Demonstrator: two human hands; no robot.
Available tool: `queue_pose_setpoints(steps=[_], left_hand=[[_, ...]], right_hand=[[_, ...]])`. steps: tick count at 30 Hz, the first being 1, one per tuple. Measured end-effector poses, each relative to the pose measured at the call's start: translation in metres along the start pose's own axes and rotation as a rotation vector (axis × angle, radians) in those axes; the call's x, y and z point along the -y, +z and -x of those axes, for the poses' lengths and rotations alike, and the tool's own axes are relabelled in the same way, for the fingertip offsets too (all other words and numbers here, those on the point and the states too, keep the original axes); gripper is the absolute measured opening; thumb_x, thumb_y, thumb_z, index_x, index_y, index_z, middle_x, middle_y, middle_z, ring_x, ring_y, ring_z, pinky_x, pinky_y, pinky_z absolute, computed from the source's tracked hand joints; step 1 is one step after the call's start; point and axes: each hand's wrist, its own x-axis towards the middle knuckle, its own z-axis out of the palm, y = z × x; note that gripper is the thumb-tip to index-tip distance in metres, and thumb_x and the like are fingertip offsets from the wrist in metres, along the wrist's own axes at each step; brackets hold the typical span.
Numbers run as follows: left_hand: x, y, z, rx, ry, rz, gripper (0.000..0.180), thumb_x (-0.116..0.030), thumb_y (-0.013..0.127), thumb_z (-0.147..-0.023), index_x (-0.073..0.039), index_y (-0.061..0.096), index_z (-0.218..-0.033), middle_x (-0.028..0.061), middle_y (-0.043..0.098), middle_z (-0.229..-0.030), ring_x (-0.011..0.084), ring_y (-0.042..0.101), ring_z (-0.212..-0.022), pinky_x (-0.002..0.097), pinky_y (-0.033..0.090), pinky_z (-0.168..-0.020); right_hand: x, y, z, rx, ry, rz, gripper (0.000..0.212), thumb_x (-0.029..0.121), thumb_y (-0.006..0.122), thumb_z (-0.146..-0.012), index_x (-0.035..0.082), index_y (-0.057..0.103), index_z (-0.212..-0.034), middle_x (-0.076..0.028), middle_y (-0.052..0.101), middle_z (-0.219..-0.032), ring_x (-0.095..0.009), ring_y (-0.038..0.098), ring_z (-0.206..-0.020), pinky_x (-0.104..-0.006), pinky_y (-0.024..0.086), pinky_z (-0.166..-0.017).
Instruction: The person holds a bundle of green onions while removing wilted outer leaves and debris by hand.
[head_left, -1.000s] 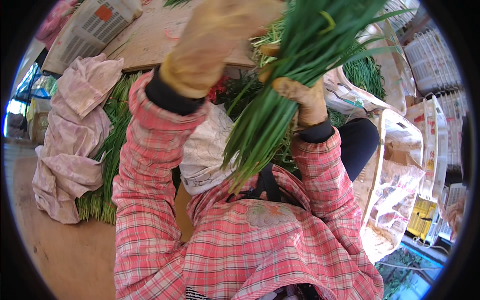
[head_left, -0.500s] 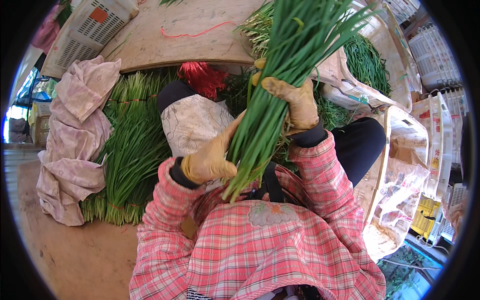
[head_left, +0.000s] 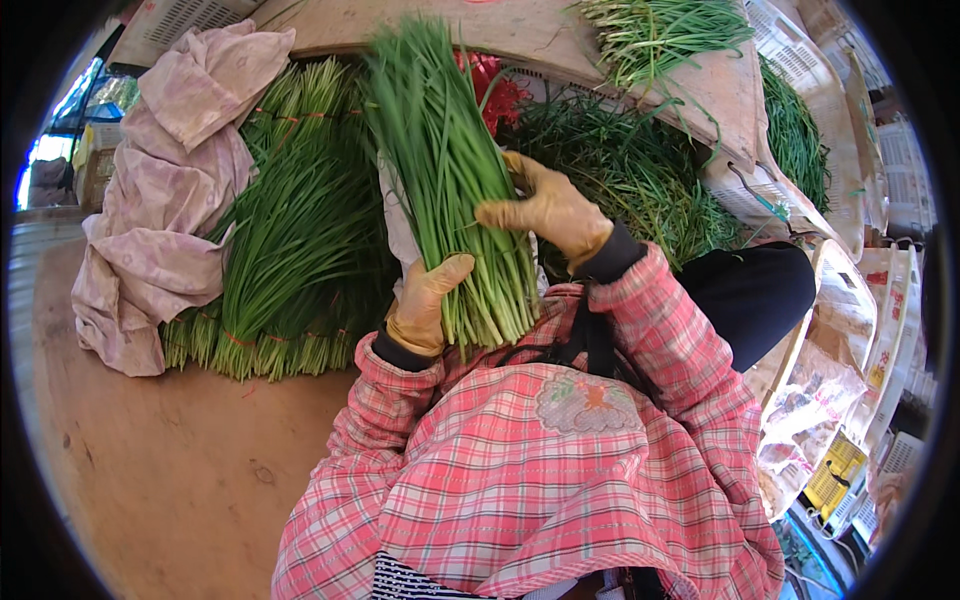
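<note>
A loose bunch of long green garlic chives (head_left: 445,170) stands over my lap, leaves pointing away and pale stem ends toward me. My left hand (head_left: 428,305), in a yellowish glove, wraps the bunch near its stem ends with the thumb across the front. Higher up on its right side, my gloved right hand (head_left: 555,210) grips the bunch, thumb in front and the other fingers partly hidden. To the left lies a pile of tied chive bundles (head_left: 290,220) with red ties around them.
A crumpled pale cloth (head_left: 165,200) lies against the pile's left side. Ahead is a wooden board (head_left: 530,30) with loose chives (head_left: 665,35) at its right. Red ties (head_left: 495,95) hang below its edge, beside loose greens (head_left: 620,180). White crates (head_left: 820,320) stand at the right.
Both hands have brought the bunch left and lower; it now leans left instead of right. More chives on the board and the loose greens below have come into view.
</note>
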Motion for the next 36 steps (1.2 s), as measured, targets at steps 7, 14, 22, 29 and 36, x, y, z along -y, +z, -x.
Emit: queue_pose_setpoints(steps=[7,14,22,29,36], left_hand=[[0.013,-0.004,0.011,0.074,0.009,-0.009,0.055,-0.022,0.072,-0.079,0.001,0.048,-0.123,0.0118,0.062,-0.107,0.0224,0.064,-0.089,0.0346,0.055,-0.077],[0.020,0.005,0.021,0.007,0.083,0.060,0.053,-0.010,0.069,-0.079,0.000,0.046,-0.125,0.0129,0.063,-0.102,0.0223,0.066,-0.085,0.0333,0.057,-0.070],[0.017,-0.004,0.023,-0.017,-0.098,0.182,0.047,-0.005,0.063,-0.078,0.003,0.048,-0.122,0.0169,0.062,-0.105,0.0247,0.066,-0.085,0.0336,0.058,-0.067],[0.008,0.000,0.026,-0.026,0.095,-0.022,0.050,-0.008,0.065,-0.075,0.006,0.050,-0.120,0.0208,0.061,-0.107,0.0234,0.065,-0.083,0.0313,0.057,-0.064],[0.008,-0.012,0.020,-0.082,0.044,-0.079,0.051,-0.010,0.064,-0.075,0.005,0.049,-0.121,0.0220,0.061,-0.110,0.0223,0.065,-0.082,0.0289,0.058,-0.062]], right_hand=[[-0.015,0.022,0.032,-0.095,0.089,-0.253,0.064,-0.004,0.068,-0.074,-0.004,0.040,-0.132,-0.010,0.058,-0.116,-0.019,0.057,-0.102,-0.0299,0.045,-0.092],[-0.019,0.050,0.031,-0.144,0.012,-0.321,0.059,-0.009,0.060,-0.078,-0.003,0.037,-0.133,-0.009,0.058,-0.114,-0.017,0.056,-0.103,-0.0292,0.047,-0.091],[-0.012,0.026,0.043,-0.012,0.171,0.179,0.035,0.013,0.062,-0.087,-0.007,0.052,-0.114,-0.013,0.065,-0.079,-0.020,0.065,-0.056,-0.0318,0.054,-0.049],[0.026,-0.007,0.074,-0.250,0.063,-0.045,0.015,0.013,0.059,-0.091,0.000,0.067,-0.090,0.000,0.057,-0.062,-0.005,0.046,-0.053,-0.0215,0.037,-0.049],[-0.022,-0.115,0.092,-0.728,0.095,0.790,0.014,0.007,0.068,-0.079,0.003,0.066,-0.093,-0.005,0.065,-0.074,-0.018,0.059,-0.062,-0.0294,0.046,-0.056]])
